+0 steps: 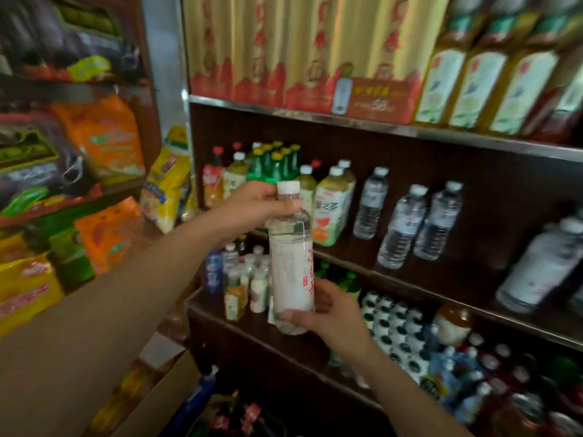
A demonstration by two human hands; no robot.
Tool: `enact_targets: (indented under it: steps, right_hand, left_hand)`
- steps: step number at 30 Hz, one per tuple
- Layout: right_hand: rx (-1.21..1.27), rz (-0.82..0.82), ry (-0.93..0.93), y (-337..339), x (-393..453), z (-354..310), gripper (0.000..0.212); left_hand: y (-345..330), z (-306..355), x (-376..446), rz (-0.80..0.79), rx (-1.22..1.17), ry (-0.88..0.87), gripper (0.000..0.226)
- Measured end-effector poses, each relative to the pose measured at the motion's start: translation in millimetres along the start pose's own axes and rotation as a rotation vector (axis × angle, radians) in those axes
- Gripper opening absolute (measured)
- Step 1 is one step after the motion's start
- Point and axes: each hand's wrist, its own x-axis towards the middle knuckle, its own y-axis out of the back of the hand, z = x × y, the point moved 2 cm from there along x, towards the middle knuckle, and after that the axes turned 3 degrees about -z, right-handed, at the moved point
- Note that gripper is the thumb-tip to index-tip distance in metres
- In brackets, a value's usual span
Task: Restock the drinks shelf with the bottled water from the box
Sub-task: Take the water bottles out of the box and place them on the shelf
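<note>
**Placing a Water Bottle on the Drinks Shelf**

I hold one water bottle upright in front of the drinks shelf, clear of its front edge and not yet set down. My left hand is clamped around the neck just below the white cap. My right hand is curled around the base, with the thumb across the front and the fingers behind.

Procedure for this step, as I judge it:
1. Keep the bottle vertical. The grip at the base carries the weight; the grip at the neck steers.
2. Move toward the open stretch of the middle shelf, to the right of the tea bottles, where other clear water bottles already stand.
3. Lower the base flat onto the board behind the front edge. Release only once it stands by itself.
4. Avoid knocking the neighbouring bottles, which would probably topple easily.

Pose: my left forearm reaches in long from the lower left, with the wrist nearly straight. My right forearm comes up from the lower right, with the wrist bent and the palm towards the bottle. The box is not clearly visible.
</note>
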Motion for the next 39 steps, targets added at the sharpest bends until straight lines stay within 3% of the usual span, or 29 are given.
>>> enact_targets:
  steps: [4, 16, 23, 30, 35, 39]
  right_hand:
    - [-0.025, 0.099, -0.011, 88.4, -11.6, -10.7, 0.054]
    - [-0.156, 0.674, -0.09, 303.8, -85.3, 28.5, 0.053]
    - [-0.206, 0.983, -0.211, 384.8, -140.1, 74.8, 0.054]
    - [-0.213, 1.182, -0.354, 441.5, -145.7, 124.4, 0.048]
    - [-0.197, 1.194, -0.453, 468.7, -131.1, 156.1, 0.046]
    - [-0.286, 1.216, -0.492, 488.0, -113.3, 172.8, 0.05]
  left_hand:
    - [-66.2, 59.1, 47.8, -0.134, -0.003, -0.108, 0.015]
    - [-296.5, 170.4, 142.4, -0.586, -0.078, -0.251, 0.017]
    - [-422.4, 208.5, 173.7, -0.828, 0.227, -0.348, 0.024]
    - [-528.3, 226.0, 203.0, -0.92, 0.408, -0.45, 0.03]
    - [-580.7, 227.1, 233.9, -0.885, 0.808, -0.631, 0.038]
    - [-609.8, 230.1, 258.4, -0.881, 0.865, -0.704, 0.035]
